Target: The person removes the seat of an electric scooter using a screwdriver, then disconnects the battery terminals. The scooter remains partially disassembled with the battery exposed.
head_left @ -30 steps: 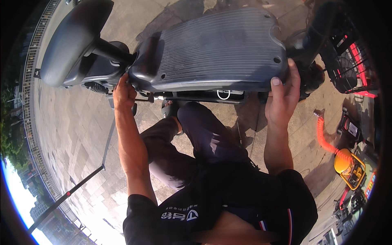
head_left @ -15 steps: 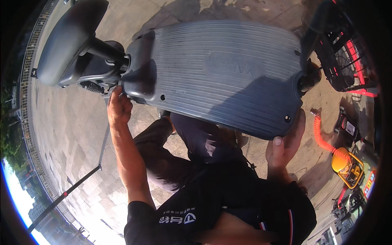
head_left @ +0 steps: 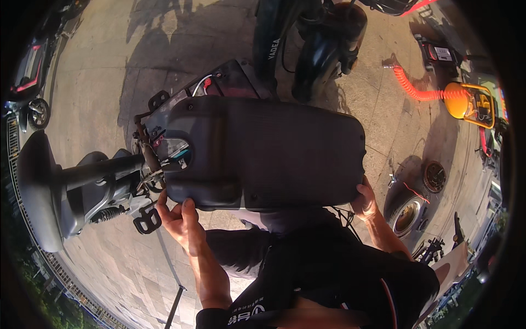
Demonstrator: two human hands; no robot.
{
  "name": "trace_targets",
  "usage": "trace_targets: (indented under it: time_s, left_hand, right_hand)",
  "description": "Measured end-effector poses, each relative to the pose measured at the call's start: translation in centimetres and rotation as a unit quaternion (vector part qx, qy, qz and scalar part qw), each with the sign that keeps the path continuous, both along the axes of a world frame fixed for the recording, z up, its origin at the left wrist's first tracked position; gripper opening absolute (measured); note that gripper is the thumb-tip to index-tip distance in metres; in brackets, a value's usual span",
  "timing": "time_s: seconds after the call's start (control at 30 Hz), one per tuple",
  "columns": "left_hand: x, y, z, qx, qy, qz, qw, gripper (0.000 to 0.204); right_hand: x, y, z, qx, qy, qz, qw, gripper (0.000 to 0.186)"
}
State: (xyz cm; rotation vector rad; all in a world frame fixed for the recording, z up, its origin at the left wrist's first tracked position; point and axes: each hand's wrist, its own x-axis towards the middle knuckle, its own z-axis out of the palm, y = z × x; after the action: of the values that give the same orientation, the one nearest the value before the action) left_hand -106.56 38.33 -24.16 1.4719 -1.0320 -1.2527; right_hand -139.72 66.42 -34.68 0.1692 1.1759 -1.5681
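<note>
Head view, left to right. A grey scooter seat [head_left: 38, 186] sits at the left edge on its post, above the paved ground [head_left: 98, 71]. Your left hand [head_left: 178, 216] curls its fingers up around the near left edge of the large dark ribbed floor panel [head_left: 263, 153], gripping it from below. You hold the panel flat and clear of the open scooter frame [head_left: 219, 82], whose wiring shows just beyond its far edge. Your right hand [head_left: 366, 200] clasps the near right corner, thumb on top. To the right lie a detached wheel [head_left: 408, 211], an orange coiled hose [head_left: 416, 88] and a yellow machine [head_left: 471, 104].

Step in hand, as judged: you carry the panel free of the frame, between lifting and placing. Your next move calls for an even two-handed grip, keeping the panel level and its far edge clear of the exposed wires and seat post.
</note>
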Motion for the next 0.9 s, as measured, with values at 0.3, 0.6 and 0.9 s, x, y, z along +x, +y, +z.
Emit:
trace_targets:
  time_s: [0.3,0.6,0.9]
  left_hand:
    - [-14.5,5.3,-2.9,0.092,0.035,-0.500,0.860,0.069]
    - [-35.4,3.7,-21.1,0.284,-0.044,-0.587,0.757,0.076]
    - [-42.8,3.6,-29.6,0.243,-0.076,-0.551,0.795,0.054]
  right_hand:
    - [1.5,18.7,-11.8,0.169,-0.004,-0.405,0.899,0.084]
    - [1.8,21.5,-24.0,0.264,0.000,-0.576,0.774,0.081]
    - [-5.1,19.5,-28.8,0.402,0.020,-0.565,0.721,0.076]
